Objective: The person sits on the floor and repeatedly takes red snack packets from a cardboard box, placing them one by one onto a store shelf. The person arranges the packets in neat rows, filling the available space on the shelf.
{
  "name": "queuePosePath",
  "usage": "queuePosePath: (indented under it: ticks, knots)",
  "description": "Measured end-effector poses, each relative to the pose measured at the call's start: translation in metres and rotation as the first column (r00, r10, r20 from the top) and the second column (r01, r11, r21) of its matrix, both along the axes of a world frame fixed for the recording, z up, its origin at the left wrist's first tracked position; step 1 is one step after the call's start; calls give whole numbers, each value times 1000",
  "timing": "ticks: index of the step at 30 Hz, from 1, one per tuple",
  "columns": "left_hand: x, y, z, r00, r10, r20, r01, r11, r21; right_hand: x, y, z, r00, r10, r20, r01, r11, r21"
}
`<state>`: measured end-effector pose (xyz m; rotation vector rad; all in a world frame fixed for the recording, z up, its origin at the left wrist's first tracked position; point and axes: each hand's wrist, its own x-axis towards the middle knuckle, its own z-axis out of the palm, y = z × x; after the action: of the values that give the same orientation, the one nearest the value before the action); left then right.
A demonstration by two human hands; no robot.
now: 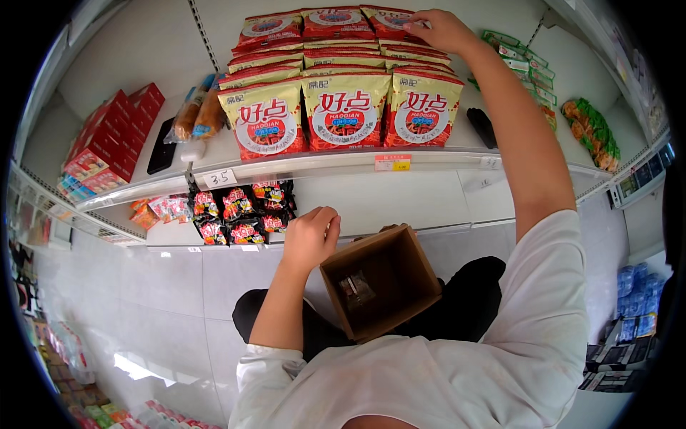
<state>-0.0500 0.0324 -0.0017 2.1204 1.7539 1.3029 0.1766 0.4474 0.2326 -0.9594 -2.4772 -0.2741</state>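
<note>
Rows of red and yellow snack packets point(345, 110) stand on the shelf before me, in three columns running back. My right hand point(440, 31) reaches over them to the rear packet of the right column point(387, 20). Its fingertips touch that packet's right edge; whether they grip it is hard to tell. My left hand point(312, 236) hovers left of an open cardboard box point(420, 257), fingers curled with nothing seen in them. The box sits tilted between my knees, and a small clear plastic wrapper or packet point(357, 288) lies inside.
Left of the packets are wrapped bread rolls point(206, 110), a black phone point(162, 146), a white earbud case point(193, 150) and red cartons point(115, 134). A black object point(482, 127) and green packs point(528, 67) lie right. Black noodle packs point(236, 206) fill part of the lower shelf.
</note>
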Motion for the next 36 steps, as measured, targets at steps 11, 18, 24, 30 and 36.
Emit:
queuePosePath:
  ticks: [11, 18, 24, 30, 36]
  knots:
    - [7, 4, -5, 999, -31, -27, 31, 999, 8, 56, -251, -33, 884, 220, -412, -316, 932, -180]
    - [0, -7, -5, 995, -23, -96, 16, 997, -79, -15, -340, -249, 651, 721, 236, 71, 252, -965]
    - [3, 1, -6, 990, -62, -126, 45, 990, -130, -31, -364, -476, 725, 481, 493, 517, 92, -851]
    - [1, -3, -10, 992, -63, -106, 46, 986, -160, 5, -385, -568, 868, 225, 442, 486, -202, -850]
    - [0, -9, -7, 992, -82, -101, 61, 977, -203, 9, -383, -592, 908, 110, 405, 418, -334, -845]
